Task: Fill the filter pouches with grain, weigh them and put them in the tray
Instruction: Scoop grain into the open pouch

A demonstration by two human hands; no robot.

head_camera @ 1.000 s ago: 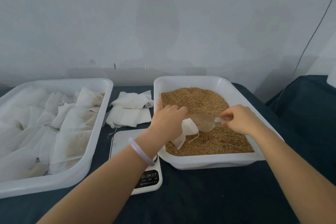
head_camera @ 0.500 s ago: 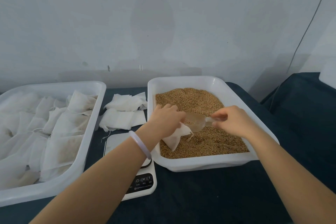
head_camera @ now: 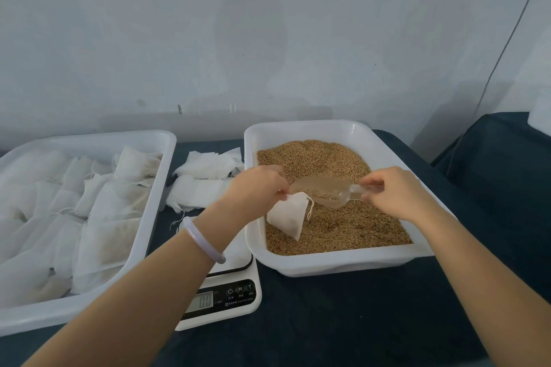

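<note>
My left hand [head_camera: 255, 188] pinches the mouth of a white filter pouch [head_camera: 288, 217], which hangs over the grain [head_camera: 351, 223] in the right white tub [head_camera: 334, 264]. My right hand [head_camera: 393, 191] grips the handle of a clear plastic scoop [head_camera: 323, 191] that holds some grain. The scoop's lip sits at the pouch's mouth. A white digital scale [head_camera: 220, 295] lies below my left forearm, its display lit. The left white tray [head_camera: 149, 217] holds several filled pouches [head_camera: 107, 217].
A pile of empty white pouches [head_camera: 205, 185] lies on the dark cloth between the tray and the tub. A pale wall rises behind. A dark covered surface [head_camera: 501, 176] stands at the right, with a thin cable [head_camera: 507, 48] running up the wall.
The scoop has tipped up toward the pouch's mouth. My left hand has shifted its hold, and the pouch now hangs lower and more in view.
</note>
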